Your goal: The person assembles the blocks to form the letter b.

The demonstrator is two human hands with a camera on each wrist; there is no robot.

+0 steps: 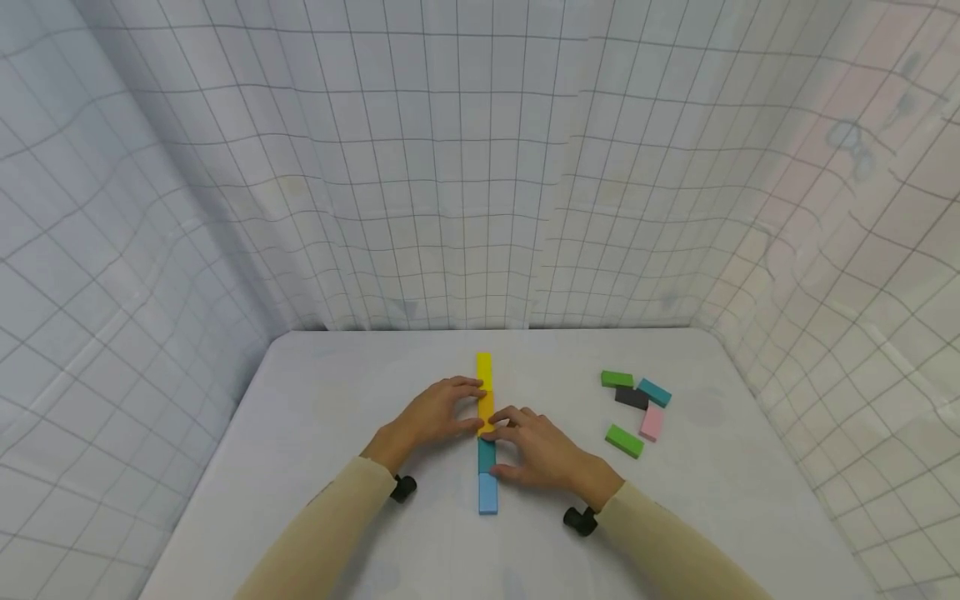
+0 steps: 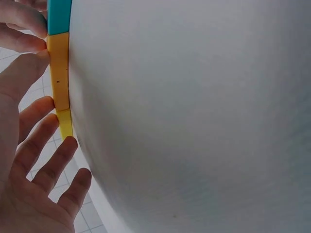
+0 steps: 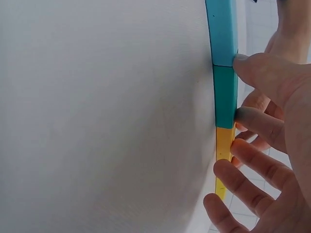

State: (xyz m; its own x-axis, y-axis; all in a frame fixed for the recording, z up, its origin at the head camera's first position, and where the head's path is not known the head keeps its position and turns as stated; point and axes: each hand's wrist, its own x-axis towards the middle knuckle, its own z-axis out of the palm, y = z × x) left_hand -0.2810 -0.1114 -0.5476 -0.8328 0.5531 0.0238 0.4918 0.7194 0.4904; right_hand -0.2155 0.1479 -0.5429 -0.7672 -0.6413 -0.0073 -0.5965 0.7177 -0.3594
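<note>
A straight row of small blocks runs away from me: a light blue block (image 1: 488, 495) nearest, then a teal block (image 1: 487, 457), an orange block (image 1: 485, 406) and a yellow block (image 1: 484, 367) farthest. From the left side, my left hand (image 1: 438, 412) touches the row with thumb and fingertips along the orange and yellow blocks. My right hand (image 1: 543, 450) rests against the right side. In the right wrist view its thumb (image 3: 260, 70) meets the seam of the light blue and teal blocks (image 3: 225, 97), and its fingers spread towards the orange block (image 3: 223, 141).
To the right lie loose blocks: a green block (image 1: 617, 379), a black block (image 1: 632, 397), a blue block (image 1: 655, 392), a pink block (image 1: 652, 422) and another green block (image 1: 625, 442). Checked white curtains (image 1: 465, 167) hang behind and beside the white table (image 1: 330, 375).
</note>
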